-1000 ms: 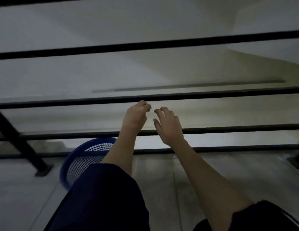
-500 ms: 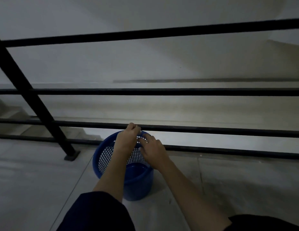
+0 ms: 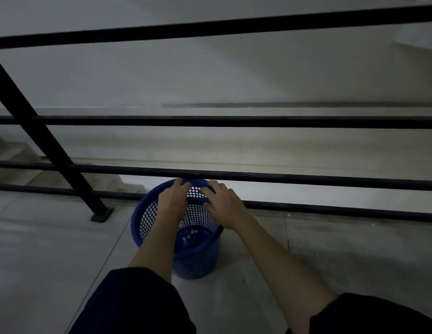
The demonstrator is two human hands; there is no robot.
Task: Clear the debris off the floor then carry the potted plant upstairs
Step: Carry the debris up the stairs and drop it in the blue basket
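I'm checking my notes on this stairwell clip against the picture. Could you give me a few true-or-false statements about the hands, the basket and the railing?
1. The blue basket stands upright on the floor. True.
2. Both hands are over the basket's opening, the left hand and the right hand. True.
3. The basket stands beyond the black railing. False: it stands on the person's side of the railing, close to it.
4. The basket's upper wall is solid. False: it is an open mesh, solid only lower down.
5. A potted plant stands beside the basket. False: none is in view.
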